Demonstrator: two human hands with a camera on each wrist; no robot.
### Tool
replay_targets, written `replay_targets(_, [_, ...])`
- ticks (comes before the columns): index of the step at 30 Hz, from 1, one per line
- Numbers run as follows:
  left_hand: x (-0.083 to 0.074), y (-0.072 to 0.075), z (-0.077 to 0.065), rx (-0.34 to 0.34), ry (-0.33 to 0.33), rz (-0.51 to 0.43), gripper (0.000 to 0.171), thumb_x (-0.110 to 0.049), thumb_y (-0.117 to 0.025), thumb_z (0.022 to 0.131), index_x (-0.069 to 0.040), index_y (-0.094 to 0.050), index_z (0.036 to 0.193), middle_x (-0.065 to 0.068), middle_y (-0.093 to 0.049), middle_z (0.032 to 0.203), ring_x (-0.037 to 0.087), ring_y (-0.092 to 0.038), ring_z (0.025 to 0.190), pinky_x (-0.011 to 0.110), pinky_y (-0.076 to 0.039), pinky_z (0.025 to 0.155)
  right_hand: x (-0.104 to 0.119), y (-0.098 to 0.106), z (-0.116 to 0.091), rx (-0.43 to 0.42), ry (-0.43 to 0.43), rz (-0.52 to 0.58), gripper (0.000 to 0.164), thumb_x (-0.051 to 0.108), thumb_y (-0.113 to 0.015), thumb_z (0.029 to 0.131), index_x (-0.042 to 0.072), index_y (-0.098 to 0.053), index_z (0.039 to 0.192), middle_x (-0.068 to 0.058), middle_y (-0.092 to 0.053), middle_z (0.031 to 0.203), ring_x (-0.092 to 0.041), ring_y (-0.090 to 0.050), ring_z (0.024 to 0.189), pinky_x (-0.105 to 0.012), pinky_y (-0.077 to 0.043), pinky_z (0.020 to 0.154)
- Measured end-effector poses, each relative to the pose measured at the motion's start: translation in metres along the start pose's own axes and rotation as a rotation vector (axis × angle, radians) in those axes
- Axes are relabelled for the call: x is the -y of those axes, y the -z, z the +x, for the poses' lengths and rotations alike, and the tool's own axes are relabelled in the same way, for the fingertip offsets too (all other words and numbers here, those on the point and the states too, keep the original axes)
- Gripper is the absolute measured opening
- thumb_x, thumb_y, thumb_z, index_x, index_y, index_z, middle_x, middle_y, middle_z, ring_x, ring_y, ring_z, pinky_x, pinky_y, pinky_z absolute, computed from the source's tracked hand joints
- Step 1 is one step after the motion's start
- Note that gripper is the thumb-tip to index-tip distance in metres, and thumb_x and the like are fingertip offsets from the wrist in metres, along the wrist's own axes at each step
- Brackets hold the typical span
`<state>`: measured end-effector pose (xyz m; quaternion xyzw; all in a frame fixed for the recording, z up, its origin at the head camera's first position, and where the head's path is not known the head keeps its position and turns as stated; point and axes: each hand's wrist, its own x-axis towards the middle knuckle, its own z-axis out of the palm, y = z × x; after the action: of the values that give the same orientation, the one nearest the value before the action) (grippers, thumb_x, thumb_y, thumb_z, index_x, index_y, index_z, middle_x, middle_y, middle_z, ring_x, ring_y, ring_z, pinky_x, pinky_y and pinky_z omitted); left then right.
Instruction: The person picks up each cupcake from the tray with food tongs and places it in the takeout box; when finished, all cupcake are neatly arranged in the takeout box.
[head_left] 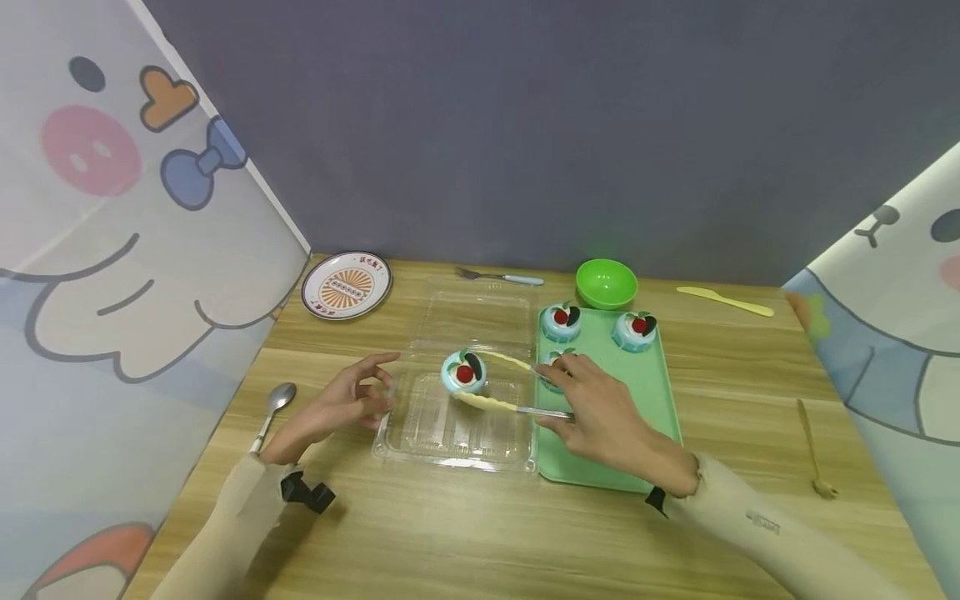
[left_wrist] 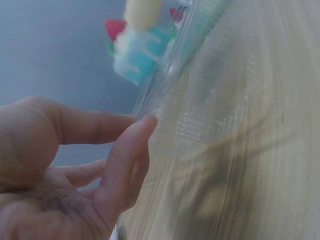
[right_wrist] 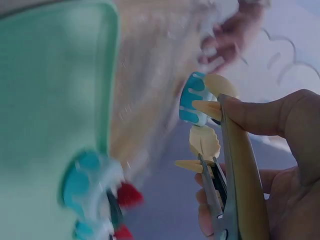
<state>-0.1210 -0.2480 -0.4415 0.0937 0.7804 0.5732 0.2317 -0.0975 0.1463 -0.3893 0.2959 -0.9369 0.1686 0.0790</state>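
My right hand (head_left: pixel 607 412) holds a pair of food tongs (right_wrist: pixel 242 175) with metal arms and cream-coloured tips. Between those tips is a small blue cupcake (head_left: pixel 452 385) topped with a cherry, a dark oval piece and a green leaf. It hangs over a clear plastic clamshell box (head_left: pixel 457 462), whose lid lies folded back. At the box's left edge, my left hand (head_left: pixel 341 408) pinches the rim with thumb and finger, as the left wrist view shows. Right of the box is a green tray (head_left: pixel 607 471) bearing more such cupcakes (head_left: pixel 634 333), one partly hidden by my right hand.
A patterned plate (head_left: pixel 315 296), a fork (head_left: pixel 517 279), a green bowl (head_left: pixel 606 285) and a yellow knife (head_left: pixel 723 300) lie along the back. A spoon (head_left: pixel 280 398) is at the left, a gold-coloured spoon (head_left: pixel 810 442) at the right. Walls enclose the table's back and sides.
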Motion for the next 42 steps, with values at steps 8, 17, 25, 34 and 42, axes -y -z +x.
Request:
replay_targets(8, [-0.001, -0.002, 0.001, -0.011, 0.003, -0.011, 0.074, 0.003, -0.062, 0.092, -0.014, -0.026, 0.155, 0.023, -0.043, 0.12, 0.014, -0.061, 0.079, 0.036, -0.062, 0.06, 0.014, -0.034, 0.023, 0.057, 0.085, 0.028, 0.063, 0.033, -0.086, 0.074, 0.012, -0.063, 0.128, 0.0, -0.059, 0.109, -0.015, -0.053, 0.09, -0.016, -0.038, 0.049])
replay_targets(17, [-0.002, -0.003, 0.002, -0.02, 0.006, -0.009, 0.074, 0.001, -0.064, 0.091, -0.014, -0.028, 0.154, 0.023, -0.044, 0.121, 0.012, -0.058, 0.078, 0.034, -0.062, 0.061, 0.02, -0.044, 0.039, 0.077, 0.114, 0.019, 0.064, 0.036, -0.084, 0.076, 0.009, -0.062, 0.129, -0.003, -0.058, 0.106, -0.015, -0.053, 0.091, -0.017, -0.039, 0.051])
replay_targets(25, [-0.003, -0.003, 0.002, -0.028, 0.004, -0.005, 0.075, 0.005, -0.062, 0.09, -0.014, -0.028, 0.154, 0.023, -0.044, 0.121, 0.013, -0.06, 0.079, 0.037, -0.062, 0.061, 0.021, -0.048, 0.044, 0.104, 0.113, 0.021, 0.064, 0.035, -0.085, 0.075, 0.008, -0.063, 0.129, -0.003, -0.059, 0.105, -0.016, -0.054, 0.091, -0.017, -0.04, 0.051])
replay_targets(34, [0.0, -0.001, 0.002, -0.022, 0.011, -0.02, 0.075, 0.007, -0.059, 0.091, -0.015, -0.028, 0.155, 0.023, -0.043, 0.122, 0.012, -0.06, 0.081, 0.032, -0.061, 0.061, 0.02, -0.05, 0.043, 0.125, 0.095, 0.034, 0.065, 0.035, -0.085, 0.074, 0.009, -0.062, 0.129, -0.003, -0.058, 0.105, -0.015, -0.053, 0.092, -0.017, -0.041, 0.052])
replay_targets(42, [0.001, 0.0, 0.002, -0.02, 0.005, -0.022, 0.075, 0.006, -0.06, 0.091, -0.016, -0.028, 0.155, 0.021, -0.043, 0.12, 0.01, -0.06, 0.08, 0.036, -0.062, 0.062, 0.02, -0.051, 0.042, 0.119, 0.08, 0.033, 0.066, 0.036, -0.085, 0.074, 0.011, -0.062, 0.13, -0.002, -0.058, 0.106, -0.014, -0.053, 0.091, -0.017, -0.041, 0.051])
